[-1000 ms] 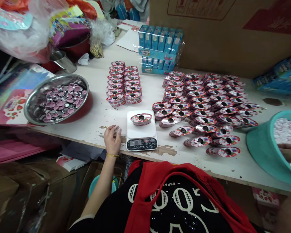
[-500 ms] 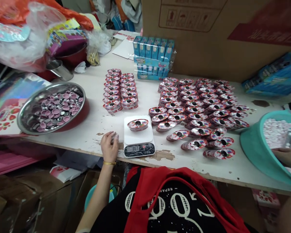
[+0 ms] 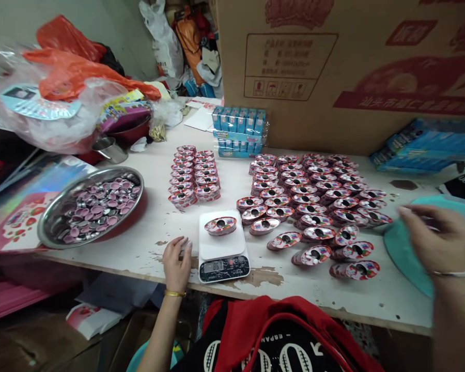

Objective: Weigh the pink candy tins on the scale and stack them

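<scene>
My left hand [image 3: 177, 263] rests on the table edge, fingers loosely extended with nothing in them. Beside it is a white digital scale [image 3: 223, 256], its display reading what looks like 867. A red-and-white oval tin [image 3: 220, 226] with a dark round hole in its top stands on the scale. My right hand [image 3: 436, 237], slightly blurred, is raised over the teal tub [image 3: 405, 261] with its fingers curled. What it grips cannot be made out, and it hides much of the tub's inside. Many similar oval tins [image 3: 311, 208] stand in rows between scale and tub.
A steel bowl [image 3: 46, 235] of pink-lined caps [image 3: 101, 206] stands at left. Two columns of oval tins [image 3: 194, 178] sit behind the scale. A wrapped blue pack [image 3: 238, 132] stands against a large cardboard box [image 3: 287, 67]; another blue pack [image 3: 426, 144] leans at right.
My right hand has come up out of the tub of small white pieces and moved left to its rim. The camera view has tilted up. My left hand and the tin on the scale stay put.
</scene>
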Demonstrator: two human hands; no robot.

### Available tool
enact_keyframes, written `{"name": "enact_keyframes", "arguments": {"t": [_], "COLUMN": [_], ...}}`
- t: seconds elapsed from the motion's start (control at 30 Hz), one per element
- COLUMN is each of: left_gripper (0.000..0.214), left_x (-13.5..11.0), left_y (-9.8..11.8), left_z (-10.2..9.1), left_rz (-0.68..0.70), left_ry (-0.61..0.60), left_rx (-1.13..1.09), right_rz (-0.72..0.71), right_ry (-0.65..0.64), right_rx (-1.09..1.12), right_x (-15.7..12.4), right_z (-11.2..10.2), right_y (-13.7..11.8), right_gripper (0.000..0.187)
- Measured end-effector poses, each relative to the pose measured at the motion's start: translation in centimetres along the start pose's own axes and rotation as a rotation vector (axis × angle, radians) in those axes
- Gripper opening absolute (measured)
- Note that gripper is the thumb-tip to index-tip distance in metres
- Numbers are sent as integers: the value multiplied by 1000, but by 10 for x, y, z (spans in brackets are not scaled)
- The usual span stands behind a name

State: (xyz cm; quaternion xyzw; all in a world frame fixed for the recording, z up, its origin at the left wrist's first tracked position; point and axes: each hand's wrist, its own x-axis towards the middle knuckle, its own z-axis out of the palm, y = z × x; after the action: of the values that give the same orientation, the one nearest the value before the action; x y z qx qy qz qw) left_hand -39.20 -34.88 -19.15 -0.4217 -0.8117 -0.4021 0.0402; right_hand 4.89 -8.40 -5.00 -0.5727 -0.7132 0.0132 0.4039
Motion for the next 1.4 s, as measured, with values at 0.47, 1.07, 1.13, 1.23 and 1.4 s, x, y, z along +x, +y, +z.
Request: {"name": "enact_keyframes", "arguments": {"t": [0.47,1.07,1.13,1.23,1.4], "left_gripper": [46,35,44,60,50], "left_x": [21,159,155,134,65], "left_y": [63,49,44,38,18], "left_z": [-15,37,38,30,15], "left_rz": [202,546,510,415,-65], "left_ry": [-84,-342,-256,-141,-155], "left_rx": [-66,353,335,204,-191], "right_rz": [-532,-47,-21,12,65], "right_ry": [-625,-217,-218,-334,-1037], "right_rx": [552,337,350,453,590], "right_x": [-87,-57,-56,-62,-109], "right_z": [151,36,35,36,55], "right_y": [-230,-66,-68,-83,-119], "right_gripper": [14,25,25,26,37]}}
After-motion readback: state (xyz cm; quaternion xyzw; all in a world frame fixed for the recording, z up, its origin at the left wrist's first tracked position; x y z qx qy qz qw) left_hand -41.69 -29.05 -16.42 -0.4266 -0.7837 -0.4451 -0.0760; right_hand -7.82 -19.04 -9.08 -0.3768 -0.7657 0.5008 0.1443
